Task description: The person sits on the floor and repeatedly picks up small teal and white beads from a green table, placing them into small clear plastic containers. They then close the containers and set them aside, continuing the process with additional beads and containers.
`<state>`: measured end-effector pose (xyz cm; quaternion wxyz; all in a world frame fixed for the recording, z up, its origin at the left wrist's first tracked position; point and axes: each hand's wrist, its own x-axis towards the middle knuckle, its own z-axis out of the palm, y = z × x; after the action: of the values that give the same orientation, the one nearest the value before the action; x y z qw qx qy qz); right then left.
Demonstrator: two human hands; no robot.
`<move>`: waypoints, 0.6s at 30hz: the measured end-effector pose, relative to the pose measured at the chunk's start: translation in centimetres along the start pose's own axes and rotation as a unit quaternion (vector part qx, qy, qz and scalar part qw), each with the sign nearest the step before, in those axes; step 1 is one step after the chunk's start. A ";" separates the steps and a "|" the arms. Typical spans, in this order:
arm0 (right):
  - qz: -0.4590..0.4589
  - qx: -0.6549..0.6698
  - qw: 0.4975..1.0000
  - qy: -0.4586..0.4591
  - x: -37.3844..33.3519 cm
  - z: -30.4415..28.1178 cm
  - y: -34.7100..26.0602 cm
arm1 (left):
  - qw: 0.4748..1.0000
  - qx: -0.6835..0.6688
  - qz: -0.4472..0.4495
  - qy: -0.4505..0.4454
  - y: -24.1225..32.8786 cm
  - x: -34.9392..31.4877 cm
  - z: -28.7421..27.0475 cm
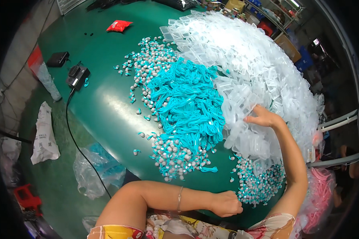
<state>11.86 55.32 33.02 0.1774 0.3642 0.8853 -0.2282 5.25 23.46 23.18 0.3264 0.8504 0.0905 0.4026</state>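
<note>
My right hand (266, 117) reaches into a heap of clear plastic cases (243, 44), thumb and fingertips apart and touching those at its near left part. I cannot see any case lifted in it. My left hand (226, 204) is closed in a fist near the table's front edge; whatever lies inside it is hidden. Just right of that fist lies a pile of small turquoise pieces with grey rounded ends (259, 181). Bundled turquoise cords (189, 99) form a mound left of my right hand, with more of the grey-ended pieces (177, 155) around its left and near sides.
On the green table (107, 99), a black corded device (78, 76), a black box (58, 59) and a red packet (119, 26) lie to the left. Clear plastic bags (93, 171) rest below the left edge. A bag of pink cords (320, 195) hangs at the right.
</note>
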 end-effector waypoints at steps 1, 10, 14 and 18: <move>-0.012 0.007 1.000 -0.017 -0.2 -0.4 -1.4 | 1.000 -0.008 0.002 0.006 0.0 -0.1 0.0; -0.016 -0.320 0.935 0.150 14.2 -14.1 -14.4 | 0.986 -0.010 -0.122 -0.112 0.1 1.2 0.4; -0.045 -0.215 0.918 0.330 25.9 -9.6 -17.7 | 0.925 -0.197 -0.098 0.308 -1.3 0.7 9.9; 0.020 -0.156 0.966 0.204 31.6 -8.0 -16.6 | 0.980 -0.086 -0.082 0.161 -1.9 0.1 7.2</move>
<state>-22.56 66.92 29.10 0.0518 0.3885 0.9200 -0.0049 10.85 21.46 18.70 0.4111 0.7333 0.1764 0.5120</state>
